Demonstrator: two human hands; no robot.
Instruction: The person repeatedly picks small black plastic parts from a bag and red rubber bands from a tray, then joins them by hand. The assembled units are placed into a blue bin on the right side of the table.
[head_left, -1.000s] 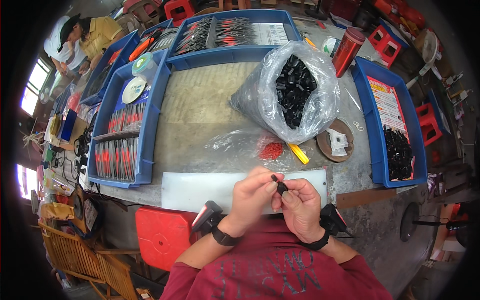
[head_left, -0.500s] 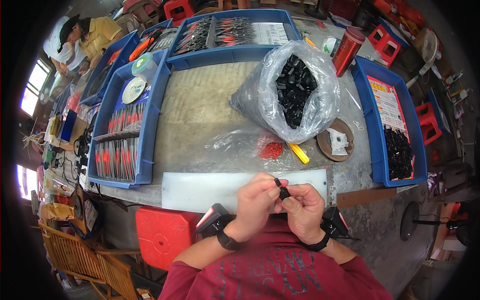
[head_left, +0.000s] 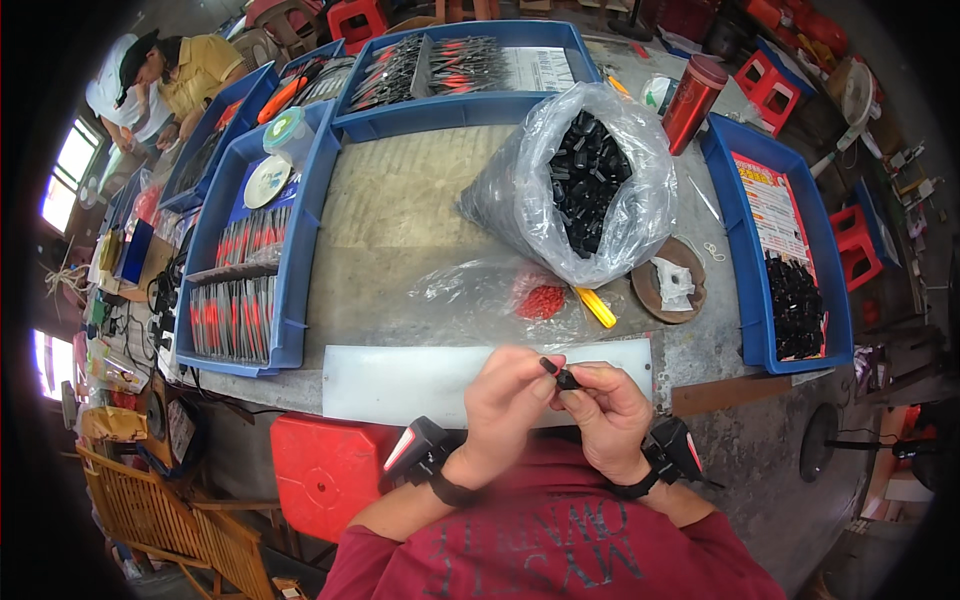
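My left hand [head_left: 508, 400] and my right hand [head_left: 605, 410] meet over the near edge of a white board [head_left: 400, 378]. Between their fingertips they pinch a small black plastic part [head_left: 560, 375]. Just beyond the hands lies a little heap of small red pieces [head_left: 542, 300] inside a flat clear bag, with a yellow-handled tool [head_left: 597, 308] beside it. A big clear bag of black plastic parts [head_left: 585, 180] stands further back on the grey table [head_left: 400, 210].
Blue trays ring the table: one on the left with red-and-black tools [head_left: 235, 300], one at the back [head_left: 460, 65], one on the right with black parts [head_left: 795, 300]. A red tumbler [head_left: 695, 100] and a round brown dish [head_left: 670, 285] stand right. A red stool [head_left: 325, 470] sits below. A person [head_left: 165, 75] sits far left.
Both hands have stayed over the board's near edge, shifting slightly right while turning the small black part between the fingertips.
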